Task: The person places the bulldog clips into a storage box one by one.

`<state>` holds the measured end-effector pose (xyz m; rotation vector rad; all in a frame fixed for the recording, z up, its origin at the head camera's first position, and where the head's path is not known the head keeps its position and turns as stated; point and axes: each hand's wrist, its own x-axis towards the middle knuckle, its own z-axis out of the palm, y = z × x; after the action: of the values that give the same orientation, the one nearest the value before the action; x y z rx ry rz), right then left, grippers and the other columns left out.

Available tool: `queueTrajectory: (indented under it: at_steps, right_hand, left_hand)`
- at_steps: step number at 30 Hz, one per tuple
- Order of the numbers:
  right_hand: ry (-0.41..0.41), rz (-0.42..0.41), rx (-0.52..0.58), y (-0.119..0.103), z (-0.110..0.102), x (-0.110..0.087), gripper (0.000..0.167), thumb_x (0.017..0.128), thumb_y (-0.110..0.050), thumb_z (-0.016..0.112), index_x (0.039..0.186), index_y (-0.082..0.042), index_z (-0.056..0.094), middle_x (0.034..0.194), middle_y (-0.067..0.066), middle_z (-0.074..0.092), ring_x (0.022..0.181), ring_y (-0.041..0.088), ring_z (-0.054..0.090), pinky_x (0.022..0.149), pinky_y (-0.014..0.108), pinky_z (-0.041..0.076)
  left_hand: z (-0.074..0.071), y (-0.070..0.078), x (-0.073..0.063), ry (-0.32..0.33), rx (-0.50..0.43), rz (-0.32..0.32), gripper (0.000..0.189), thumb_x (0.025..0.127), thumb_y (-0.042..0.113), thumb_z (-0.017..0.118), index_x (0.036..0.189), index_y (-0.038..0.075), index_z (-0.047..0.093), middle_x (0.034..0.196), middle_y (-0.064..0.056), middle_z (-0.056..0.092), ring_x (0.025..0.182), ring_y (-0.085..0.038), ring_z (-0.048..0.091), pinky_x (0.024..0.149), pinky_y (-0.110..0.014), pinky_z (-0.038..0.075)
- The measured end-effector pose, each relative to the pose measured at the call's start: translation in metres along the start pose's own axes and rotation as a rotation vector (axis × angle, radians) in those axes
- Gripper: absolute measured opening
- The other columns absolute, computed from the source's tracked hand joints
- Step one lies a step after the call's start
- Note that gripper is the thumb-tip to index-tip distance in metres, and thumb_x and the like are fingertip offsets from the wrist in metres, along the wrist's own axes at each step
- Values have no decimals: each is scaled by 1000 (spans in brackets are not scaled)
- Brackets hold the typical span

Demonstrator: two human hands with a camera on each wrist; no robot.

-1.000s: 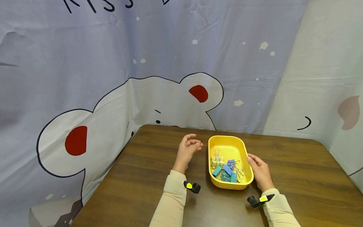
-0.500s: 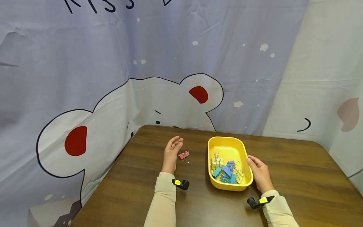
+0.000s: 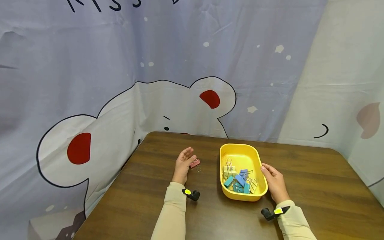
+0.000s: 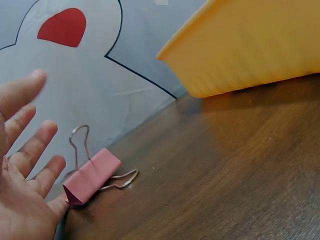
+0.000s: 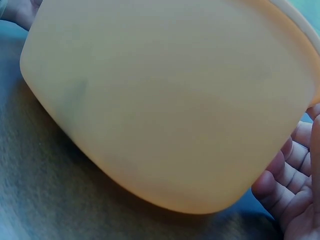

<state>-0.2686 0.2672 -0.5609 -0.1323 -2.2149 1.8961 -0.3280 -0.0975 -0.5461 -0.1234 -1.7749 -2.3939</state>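
Note:
My left hand (image 3: 182, 166) is beside a pink binder clip (image 3: 195, 163) on the table, its fingers spread and loosely bent. In the left wrist view, the little-finger side of that hand is right against the pink binder clip (image 4: 92, 176); whether they touch I cannot tell. One wire handle of the clip points up, the other lies toward the table. My right hand (image 3: 275, 182) grips the right rim of a yellow tray (image 3: 241, 147), thumb at the rim and fingers along the outer wall. Teal, blue and pale yellow binder clips (image 3: 240, 180) lie in the tray's near half.
The brown wooden table (image 3: 144, 200) extends around both hands. A printed cloth (image 3: 180, 50) hangs behind its far edge. Each sleeve has a small black camera strapped at the wrist. The tray stands between my two hands.
My left hand has moved left from near the tray, uncovering the pink binder clip, then shifted slightly back toward that clip. The right hand and tray have stayed put.

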Motion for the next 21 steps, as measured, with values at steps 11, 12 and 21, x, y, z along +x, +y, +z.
queueTrajectory:
  at_steps: [11,12,21]
  right_hand:
    - [3,-24,20,0,0,0,55,104,-36,57,141,4,55,120,-7,67,98,-2,64,80,16,55]
    - [4,-28,22,1,1,0,54,104,-36,57,140,4,55,118,-8,67,98,-2,64,80,16,55]
    - [6,-46,38,2,1,-1,54,104,-35,58,138,7,56,114,-8,69,96,1,65,79,17,55]
  left_hand:
    - [-2,-6,2,-130,205,22,53,85,-14,69,135,-11,50,140,-35,48,130,-52,47,107,-46,44]
    - [-2,-7,3,-139,226,25,53,85,-15,68,134,-12,50,139,-35,49,127,-52,50,103,-42,48]
    - [1,-21,3,-101,437,113,32,88,-10,71,119,-9,63,109,-25,68,106,-38,68,85,-33,58]
